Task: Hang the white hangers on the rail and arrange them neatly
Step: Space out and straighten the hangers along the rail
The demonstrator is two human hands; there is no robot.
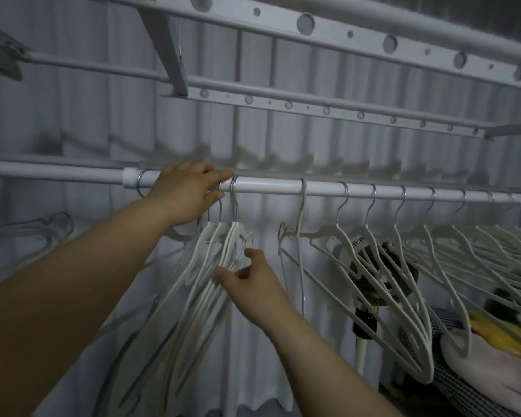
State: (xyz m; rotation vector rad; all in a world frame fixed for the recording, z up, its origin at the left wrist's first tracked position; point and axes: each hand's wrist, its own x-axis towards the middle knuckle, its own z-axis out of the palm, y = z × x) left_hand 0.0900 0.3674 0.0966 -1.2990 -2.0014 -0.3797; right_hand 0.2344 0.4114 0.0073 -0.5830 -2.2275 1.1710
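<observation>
1. On my feed everything is dim and grey, lit softly from the camera's side.
2. Hanger shadows land on the curtain [73, 115] just above the rail [268, 188].
3. The bunched hangers [232, 242] are smeared by motion; the spaced hangers [331, 228] at right read sharper.
4. Wide-angle distortion bows the rail and upper rack [343, 34] toward the edges.

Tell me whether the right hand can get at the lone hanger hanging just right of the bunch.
Probably yes: the right hand is at the bunch, and the lone hanger hangs on the rail just beside it, with nothing between them.
</observation>
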